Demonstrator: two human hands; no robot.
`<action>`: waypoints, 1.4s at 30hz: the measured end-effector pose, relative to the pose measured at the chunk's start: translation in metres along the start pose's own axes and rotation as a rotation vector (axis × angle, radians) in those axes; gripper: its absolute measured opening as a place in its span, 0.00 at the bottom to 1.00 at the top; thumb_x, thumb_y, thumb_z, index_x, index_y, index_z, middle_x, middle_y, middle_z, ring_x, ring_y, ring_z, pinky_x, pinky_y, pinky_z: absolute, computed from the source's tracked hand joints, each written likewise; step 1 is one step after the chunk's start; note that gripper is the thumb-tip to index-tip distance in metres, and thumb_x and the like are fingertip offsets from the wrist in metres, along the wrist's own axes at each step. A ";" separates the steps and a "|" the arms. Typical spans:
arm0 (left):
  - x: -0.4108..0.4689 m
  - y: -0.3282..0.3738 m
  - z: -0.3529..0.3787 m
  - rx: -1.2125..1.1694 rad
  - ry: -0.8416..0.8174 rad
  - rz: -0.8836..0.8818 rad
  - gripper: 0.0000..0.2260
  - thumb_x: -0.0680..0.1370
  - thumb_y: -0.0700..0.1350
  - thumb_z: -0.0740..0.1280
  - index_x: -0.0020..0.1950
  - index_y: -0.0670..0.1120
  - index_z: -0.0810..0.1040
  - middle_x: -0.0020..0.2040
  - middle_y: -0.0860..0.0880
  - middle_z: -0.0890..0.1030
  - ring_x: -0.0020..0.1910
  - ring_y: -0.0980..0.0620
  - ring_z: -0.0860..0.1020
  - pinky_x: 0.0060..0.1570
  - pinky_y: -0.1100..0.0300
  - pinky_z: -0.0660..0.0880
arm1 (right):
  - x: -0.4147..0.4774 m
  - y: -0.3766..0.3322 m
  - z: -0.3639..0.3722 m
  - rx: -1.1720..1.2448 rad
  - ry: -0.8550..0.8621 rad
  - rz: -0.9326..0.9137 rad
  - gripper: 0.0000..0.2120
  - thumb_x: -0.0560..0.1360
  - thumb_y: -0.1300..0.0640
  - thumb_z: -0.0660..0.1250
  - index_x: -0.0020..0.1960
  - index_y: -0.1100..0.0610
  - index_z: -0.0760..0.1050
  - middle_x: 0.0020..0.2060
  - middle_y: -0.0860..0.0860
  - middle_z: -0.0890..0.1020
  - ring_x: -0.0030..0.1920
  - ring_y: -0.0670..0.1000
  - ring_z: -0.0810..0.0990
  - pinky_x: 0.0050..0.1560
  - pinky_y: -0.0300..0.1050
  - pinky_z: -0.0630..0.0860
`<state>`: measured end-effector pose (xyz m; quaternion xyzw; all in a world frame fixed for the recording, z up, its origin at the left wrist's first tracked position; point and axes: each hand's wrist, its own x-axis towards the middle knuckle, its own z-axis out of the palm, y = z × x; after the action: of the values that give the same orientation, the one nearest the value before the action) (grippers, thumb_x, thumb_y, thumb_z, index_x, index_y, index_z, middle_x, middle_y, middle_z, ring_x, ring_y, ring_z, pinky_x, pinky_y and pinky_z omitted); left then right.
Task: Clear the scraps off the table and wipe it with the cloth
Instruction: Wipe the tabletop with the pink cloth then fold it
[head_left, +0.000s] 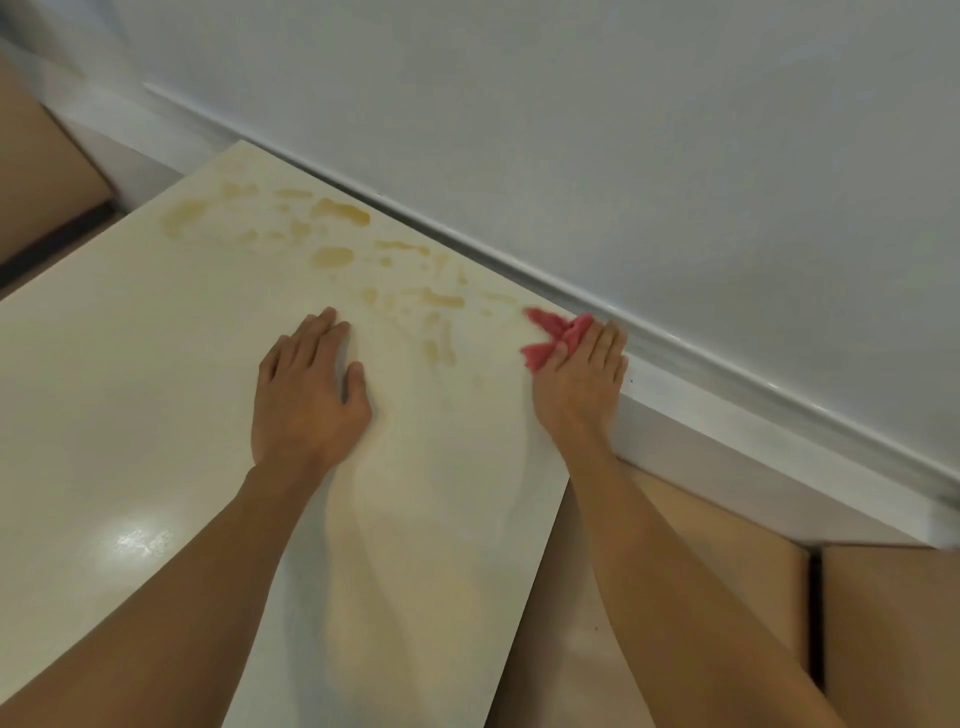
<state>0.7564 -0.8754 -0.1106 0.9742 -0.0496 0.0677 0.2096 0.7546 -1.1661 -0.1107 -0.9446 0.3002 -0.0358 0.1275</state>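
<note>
A cream white table (130, 374) fills the left and middle of the view. Yellow-brown stains (337, 213) run in a band along its far edge, from the far left corner towards the right corner. A crumpled pink cloth (553, 335) lies at the table's far right corner. My right hand (584, 382) presses flat on the cloth with straight fingers, and most of the cloth is hidden under it. My left hand (306, 395) rests flat on the table's middle, fingers straight, holding nothing. No scraps show on the table.
A white wall (571, 130) with a white skirting ledge (727, 415) runs right behind the table's far edge. Beige floor tiles (727, 597) lie to the right of the table, and more floor (41, 171) shows at the far left.
</note>
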 end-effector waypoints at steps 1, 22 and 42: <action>0.000 -0.001 0.001 0.004 0.003 -0.002 0.24 0.84 0.51 0.57 0.80 0.46 0.68 0.83 0.51 0.64 0.83 0.53 0.58 0.81 0.50 0.53 | 0.009 -0.009 0.000 -0.031 -0.017 -0.007 0.31 0.86 0.48 0.42 0.84 0.63 0.46 0.84 0.60 0.49 0.84 0.57 0.45 0.83 0.56 0.44; 0.000 0.000 -0.001 -0.014 0.009 0.006 0.25 0.83 0.53 0.55 0.79 0.46 0.69 0.83 0.50 0.65 0.83 0.52 0.59 0.81 0.50 0.54 | -0.068 0.031 -0.022 -0.016 -0.201 -0.778 0.30 0.87 0.44 0.46 0.85 0.55 0.48 0.85 0.50 0.48 0.84 0.47 0.43 0.83 0.50 0.44; 0.001 -0.002 -0.005 -0.077 -0.017 0.008 0.26 0.82 0.51 0.55 0.80 0.45 0.69 0.83 0.49 0.65 0.82 0.51 0.60 0.82 0.50 0.54 | -0.134 -0.013 -0.030 0.170 -0.178 -0.250 0.34 0.86 0.42 0.45 0.85 0.58 0.42 0.85 0.52 0.46 0.84 0.49 0.41 0.83 0.49 0.42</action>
<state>0.7575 -0.8714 -0.1069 0.9658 -0.0576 0.0581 0.2461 0.6479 -1.0846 -0.0770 -0.9599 0.1636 0.0070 0.2274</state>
